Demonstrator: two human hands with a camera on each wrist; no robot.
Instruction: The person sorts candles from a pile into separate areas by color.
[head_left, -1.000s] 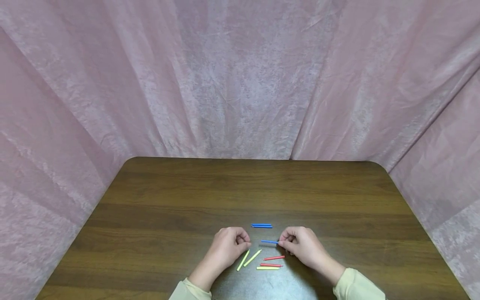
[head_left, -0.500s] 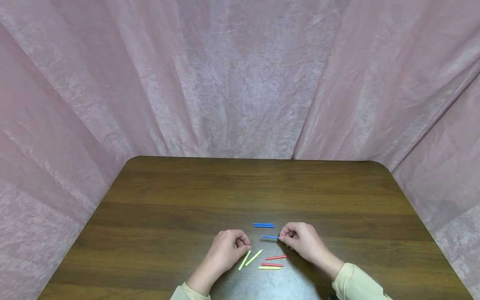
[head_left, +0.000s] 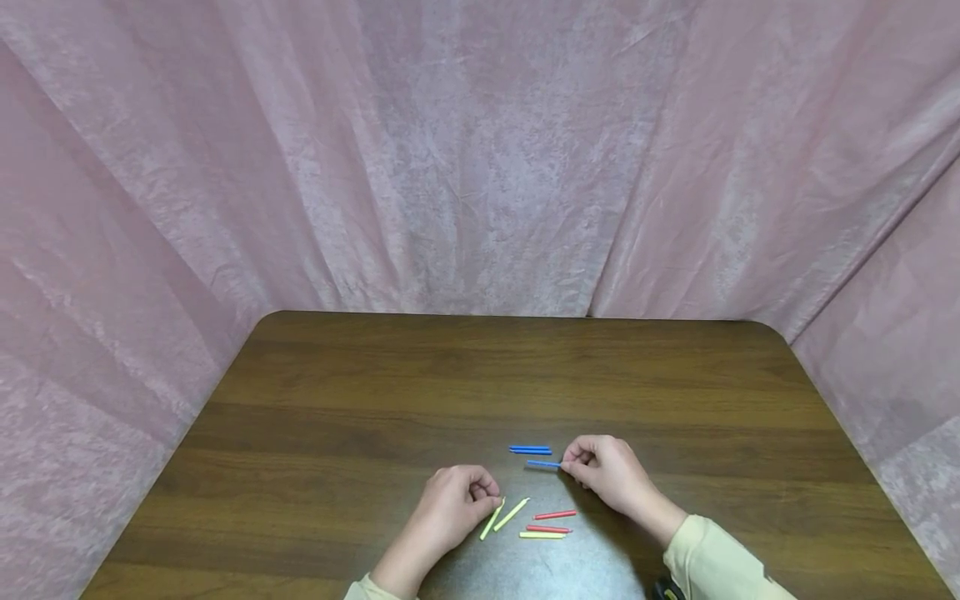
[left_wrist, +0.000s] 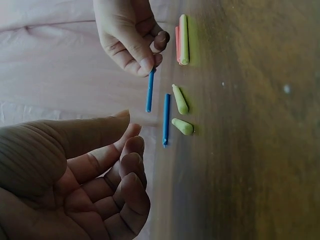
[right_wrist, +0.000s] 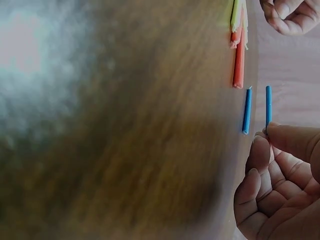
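My right hand [head_left: 611,473] pinches one end of a thin blue candle [head_left: 543,463] between thumb and forefinger. The candle points left, and in the left wrist view it shows above the table. Just beyond it, two blue candles [head_left: 530,450] lie side by side. My left hand [head_left: 453,508] is loosely curled and holds nothing; in the left wrist view, nothing shows between its thumb [left_wrist: 100,131] and fingers. Right at its fingertips lie two slanted yellow candles [head_left: 512,514]. Between the hands and closer to me are two red candles [head_left: 554,515] and a third yellow candle [head_left: 542,536].
Everything lies on a brown wood-grain table [head_left: 360,392] with rounded far corners. A pink velvet curtain [head_left: 480,167] hangs behind it and along both sides. Light sleeves [head_left: 723,562] cover the forearms, and something black [head_left: 666,588] shows at the right cuff.
My right hand has moved away from me with the blue candle, bringing it close to the blue pair. My left hand has stayed nearly in place beside the yellow candles.
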